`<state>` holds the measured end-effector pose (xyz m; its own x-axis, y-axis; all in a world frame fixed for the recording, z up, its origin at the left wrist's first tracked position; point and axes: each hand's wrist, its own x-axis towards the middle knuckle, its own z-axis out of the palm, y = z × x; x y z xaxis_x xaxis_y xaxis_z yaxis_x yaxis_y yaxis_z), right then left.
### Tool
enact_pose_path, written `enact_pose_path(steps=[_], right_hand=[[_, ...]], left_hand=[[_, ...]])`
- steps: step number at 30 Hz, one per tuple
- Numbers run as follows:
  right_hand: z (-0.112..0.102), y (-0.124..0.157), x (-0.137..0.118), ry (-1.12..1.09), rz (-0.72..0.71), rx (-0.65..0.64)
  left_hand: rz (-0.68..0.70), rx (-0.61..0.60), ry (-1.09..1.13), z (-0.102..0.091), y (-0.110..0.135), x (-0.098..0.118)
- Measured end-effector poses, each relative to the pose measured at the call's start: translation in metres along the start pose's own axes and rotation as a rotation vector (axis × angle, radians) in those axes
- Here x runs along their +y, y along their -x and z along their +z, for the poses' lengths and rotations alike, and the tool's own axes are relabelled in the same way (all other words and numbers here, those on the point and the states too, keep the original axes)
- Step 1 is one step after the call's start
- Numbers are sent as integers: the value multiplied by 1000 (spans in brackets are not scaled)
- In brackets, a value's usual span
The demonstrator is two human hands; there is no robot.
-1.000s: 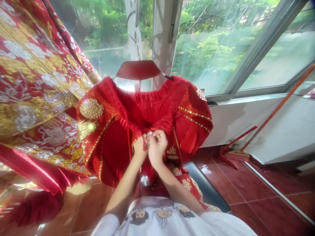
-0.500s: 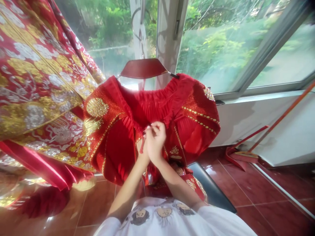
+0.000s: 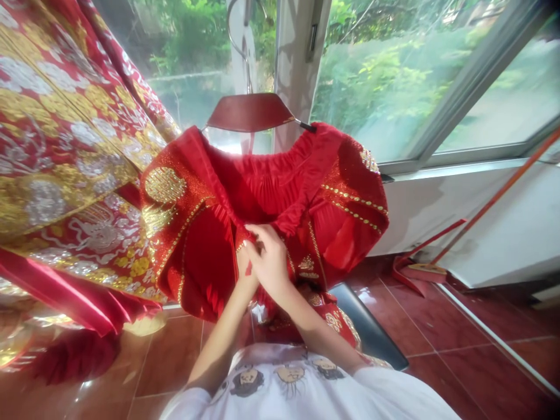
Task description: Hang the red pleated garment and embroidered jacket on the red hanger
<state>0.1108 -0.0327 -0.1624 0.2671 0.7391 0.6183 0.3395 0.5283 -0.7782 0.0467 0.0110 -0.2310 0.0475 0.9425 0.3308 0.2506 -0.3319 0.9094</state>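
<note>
A red garment (image 3: 336, 204) with gold trim hangs from a red hanger (image 3: 249, 112) in front of the window. Both my hands meet at its front opening, close together. My right hand (image 3: 269, 259) pinches the fabric edge with its fingers closed. My left hand (image 3: 245, 269) is pressed against it, mostly hidden behind the right hand, fingers closed on the same edge and a small red strip. The garment's lower part drapes down onto a dark seat (image 3: 367, 332) below my arms.
A large red and gold embroidered cloth (image 3: 65, 175) hangs at the left. A red broom with an orange handle (image 3: 481, 210) leans on the white wall at the right. The floor is glossy red tile (image 3: 459, 361). A window (image 3: 394, 76) looks onto greenery.
My hands have shifted slightly down and left on the garment's front edge, still pinched together. The view has tilted a little.
</note>
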Motion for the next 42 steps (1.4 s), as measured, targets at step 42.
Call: enact_pose_path(steps=[42], right_hand=[[-22,15,51,-382,383,93]], left_hand=[[-61,132,509,-8,31,21]])
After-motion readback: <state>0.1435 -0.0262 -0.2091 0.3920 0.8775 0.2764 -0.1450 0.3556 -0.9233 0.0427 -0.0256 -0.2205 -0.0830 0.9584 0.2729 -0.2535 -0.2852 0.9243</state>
